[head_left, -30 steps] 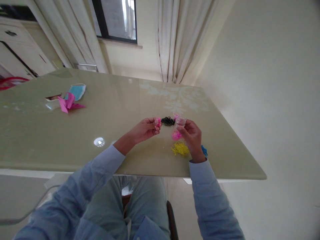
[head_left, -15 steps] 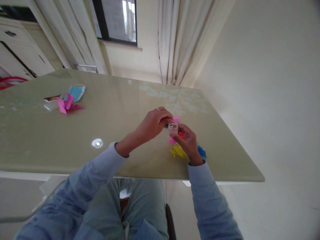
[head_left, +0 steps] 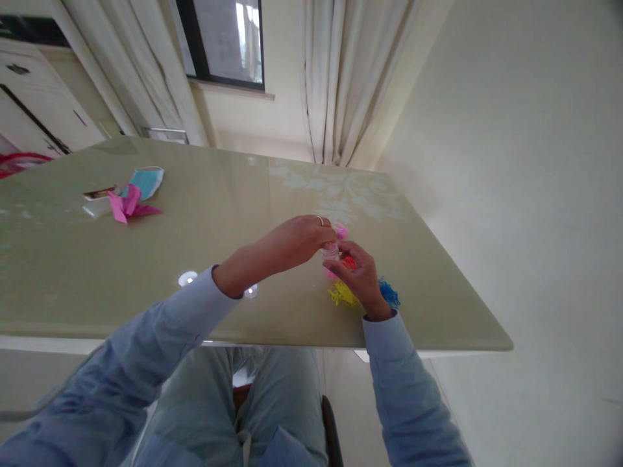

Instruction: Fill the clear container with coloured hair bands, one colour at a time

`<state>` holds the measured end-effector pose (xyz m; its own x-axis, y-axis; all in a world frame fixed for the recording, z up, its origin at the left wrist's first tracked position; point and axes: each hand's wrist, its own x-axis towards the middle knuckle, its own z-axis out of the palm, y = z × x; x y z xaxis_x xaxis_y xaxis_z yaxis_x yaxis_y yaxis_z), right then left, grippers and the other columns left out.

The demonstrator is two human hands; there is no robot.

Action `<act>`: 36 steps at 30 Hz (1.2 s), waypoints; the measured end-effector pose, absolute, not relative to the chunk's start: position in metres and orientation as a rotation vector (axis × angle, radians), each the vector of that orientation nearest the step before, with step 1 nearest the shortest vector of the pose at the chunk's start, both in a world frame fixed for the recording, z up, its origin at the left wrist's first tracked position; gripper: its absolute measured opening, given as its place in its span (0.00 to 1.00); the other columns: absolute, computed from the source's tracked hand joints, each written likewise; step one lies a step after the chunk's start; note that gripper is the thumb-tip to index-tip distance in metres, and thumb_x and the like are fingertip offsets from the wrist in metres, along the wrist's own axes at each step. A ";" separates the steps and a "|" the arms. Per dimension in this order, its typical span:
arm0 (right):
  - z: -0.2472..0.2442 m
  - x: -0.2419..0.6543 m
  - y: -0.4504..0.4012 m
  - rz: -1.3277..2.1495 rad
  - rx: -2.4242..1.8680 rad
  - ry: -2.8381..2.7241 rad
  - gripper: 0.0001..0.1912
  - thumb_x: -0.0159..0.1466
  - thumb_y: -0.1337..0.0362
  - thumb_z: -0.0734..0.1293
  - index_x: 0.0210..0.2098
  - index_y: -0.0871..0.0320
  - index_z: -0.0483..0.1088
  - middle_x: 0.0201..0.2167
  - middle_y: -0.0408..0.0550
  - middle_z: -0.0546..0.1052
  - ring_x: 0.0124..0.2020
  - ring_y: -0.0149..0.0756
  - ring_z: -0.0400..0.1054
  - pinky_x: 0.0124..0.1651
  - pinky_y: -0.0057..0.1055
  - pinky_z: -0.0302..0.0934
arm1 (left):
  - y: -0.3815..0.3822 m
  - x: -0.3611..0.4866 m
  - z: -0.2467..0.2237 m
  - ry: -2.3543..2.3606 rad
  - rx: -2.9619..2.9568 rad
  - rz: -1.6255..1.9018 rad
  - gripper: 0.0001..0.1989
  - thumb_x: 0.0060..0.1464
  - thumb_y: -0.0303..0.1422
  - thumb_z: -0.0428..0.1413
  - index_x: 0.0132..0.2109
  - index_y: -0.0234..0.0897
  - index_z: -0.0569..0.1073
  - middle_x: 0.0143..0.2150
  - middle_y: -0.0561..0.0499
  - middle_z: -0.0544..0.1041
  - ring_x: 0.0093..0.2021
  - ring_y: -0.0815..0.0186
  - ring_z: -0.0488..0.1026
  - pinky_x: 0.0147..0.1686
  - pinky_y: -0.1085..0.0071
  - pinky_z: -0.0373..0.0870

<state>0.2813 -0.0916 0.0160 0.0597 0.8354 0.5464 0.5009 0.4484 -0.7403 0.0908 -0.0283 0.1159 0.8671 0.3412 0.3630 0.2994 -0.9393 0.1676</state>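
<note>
Both grips at the clear jar, its mouth under my left fingers.
My right grip point(head_left: 361, 269) pinches the jar point(head_left: 329, 251) between thumb and fingers, over the right half of the surface point(head_left: 287, 318); my left grip point(head_left: 306, 239) has its fingers bunched at the jar's mouth, though what they pinch, if anything, I cannot tell. Taking the jar as the dial's centre: a pink clump point(head_left: 342, 231) at 1 o'clock, red bits point(head_left: 348, 262) at 4, showing through the gap in my right grip, the yellow heap point(head_left: 343, 293) at 5, the blue heap point(head_left: 388, 293) at 4, farther out. For good work, I should hold the jar steady without squeezing, keep my left fingertips centred over the mouth, and keep my right wrist off the heaps.
</note>
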 end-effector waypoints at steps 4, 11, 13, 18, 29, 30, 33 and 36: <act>0.016 0.282 -0.091 0.392 -1.196 -1.599 0.18 0.58 0.52 0.76 0.43 0.54 0.76 0.36 0.46 0.80 0.35 0.37 0.72 0.41 0.35 0.67 | -0.027 0.092 0.117 0.530 2.871 0.631 0.10 0.62 0.25 0.53 0.39 0.36 0.80 0.39 0.46 0.83 0.40 0.61 0.79 0.43 0.69 0.71; 0.018 0.281 -0.091 0.439 -1.199 -1.577 0.17 0.58 0.52 0.75 0.44 0.53 0.77 0.38 0.47 0.81 0.36 0.38 0.73 0.42 0.36 0.68 | -0.024 0.085 0.110 0.537 2.843 0.655 0.16 0.60 0.21 0.49 0.43 0.38 0.81 0.44 0.47 0.84 0.45 0.60 0.80 0.47 0.65 0.72; 0.019 0.281 -0.092 0.450 -1.198 -1.566 0.17 0.58 0.53 0.75 0.44 0.53 0.77 0.38 0.47 0.81 0.36 0.38 0.73 0.43 0.36 0.68 | -0.023 0.083 0.108 0.532 2.848 0.697 0.17 0.60 0.20 0.49 0.43 0.39 0.81 0.45 0.47 0.84 0.47 0.60 0.79 0.50 0.64 0.73; 0.018 0.281 -0.092 0.498 -1.168 -1.526 0.17 0.57 0.54 0.76 0.44 0.53 0.77 0.39 0.48 0.81 0.36 0.38 0.73 0.43 0.36 0.69 | -0.022 0.081 0.104 0.526 2.831 0.759 0.16 0.62 0.22 0.50 0.46 0.40 0.81 0.50 0.47 0.83 0.52 0.60 0.77 0.56 0.62 0.72; 0.018 0.275 -0.092 0.804 -0.992 -1.301 0.23 0.52 0.49 0.79 0.44 0.51 0.78 0.45 0.49 0.83 0.46 0.45 0.78 0.53 0.46 0.73 | -0.034 0.070 0.041 0.627 2.102 0.870 0.39 0.46 0.43 0.69 0.63 0.38 0.68 0.58 0.39 0.77 0.54 0.54 0.77 0.48 0.60 0.76; 0.018 0.272 -0.091 0.818 -0.989 -1.307 0.24 0.52 0.49 0.79 0.44 0.51 0.78 0.45 0.49 0.83 0.46 0.46 0.78 0.54 0.46 0.73 | -0.035 0.070 0.036 0.627 2.077 0.869 0.37 0.47 0.43 0.69 0.62 0.38 0.70 0.57 0.40 0.78 0.53 0.55 0.78 0.48 0.60 0.76; 0.017 0.263 -0.089 0.863 -0.953 -1.344 0.22 0.53 0.50 0.79 0.45 0.50 0.78 0.46 0.48 0.82 0.47 0.44 0.78 0.55 0.45 0.72 | -0.037 0.066 0.028 0.630 2.053 0.910 0.29 0.49 0.43 0.68 0.56 0.36 0.74 0.53 0.41 0.81 0.48 0.59 0.79 0.47 0.63 0.76; 0.017 0.254 -0.085 0.878 -0.882 -1.411 0.22 0.55 0.51 0.79 0.46 0.49 0.77 0.49 0.48 0.80 0.49 0.43 0.77 0.54 0.43 0.72 | -0.032 0.052 0.027 0.636 2.096 0.975 0.28 0.50 0.42 0.67 0.55 0.34 0.75 0.51 0.42 0.82 0.43 0.61 0.79 0.45 0.66 0.76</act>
